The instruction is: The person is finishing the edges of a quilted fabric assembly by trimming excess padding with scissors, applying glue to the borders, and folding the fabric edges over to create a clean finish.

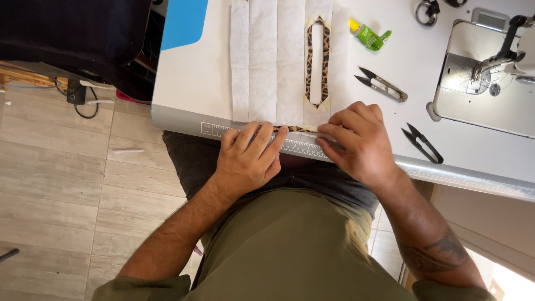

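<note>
Here my left hand and my right hand both rest at the near edge of the tabletop, fingers pressed down flat and close together on the near end of the leopard-print fabric piece, where it meets the printed ruler strip along the edge. I grip nothing; the fingers only pin it. The piece runs straight away from me, its long axis pointing towards the far side, lying between the two hands and a little nearer my right. White interfacing strips lie just beside it on the left; thread snips lie well apart on the right.
</note>
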